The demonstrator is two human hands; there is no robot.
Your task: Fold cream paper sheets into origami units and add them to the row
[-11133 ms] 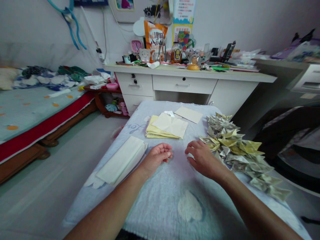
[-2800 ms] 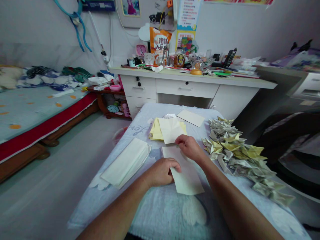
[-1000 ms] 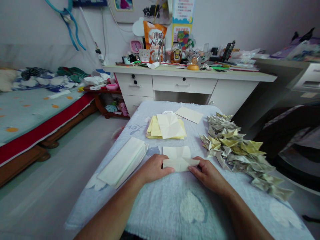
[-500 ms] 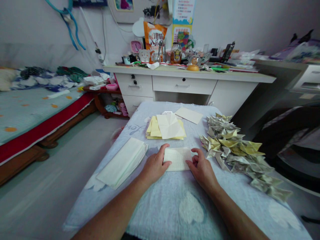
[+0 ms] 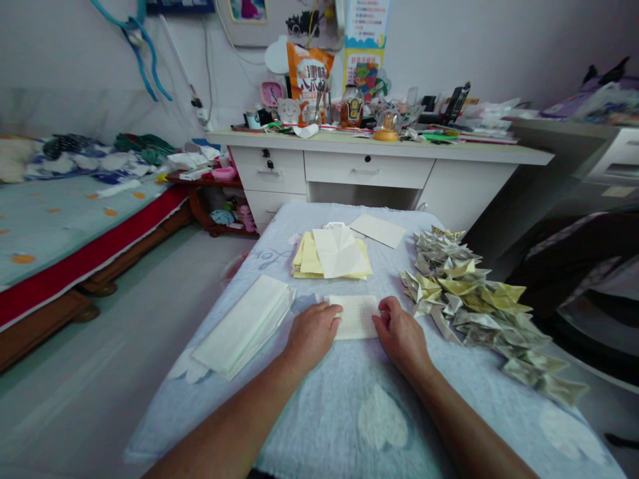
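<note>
A lined, cream sheet of paper (image 5: 357, 317), apparently folded, lies flat on the cloth-covered table in front of me. My left hand (image 5: 313, 330) grips its left edge with the fingers bent and close together. At the opposite edge, my right hand (image 5: 402, 334) pinches the paper between thumb and curled fingers. Just beyond is a stack of yellow paper (image 5: 305, 258), topped by a creased white sheet (image 5: 340, 253). Long folded white sheets (image 5: 244, 324) lie left of my left hand. Several pointed folded-paper pieces (image 5: 482, 306) are heaped to the right.
A pale rectangular sheet (image 5: 378, 230) lies at the table's far end. Behind stands a white desk (image 5: 369, 171) crowded with jars, a snack bag (image 5: 309, 76) and papers. A bed (image 5: 74, 219) is on the left, a dark-fronted appliance (image 5: 564, 199) on the right.
My left hand has slid its fingers over the paper's left edge, turning more palm-down. My right hand's fingers have curled in closer at the right edge. The paper stays in nearly the same place.
</note>
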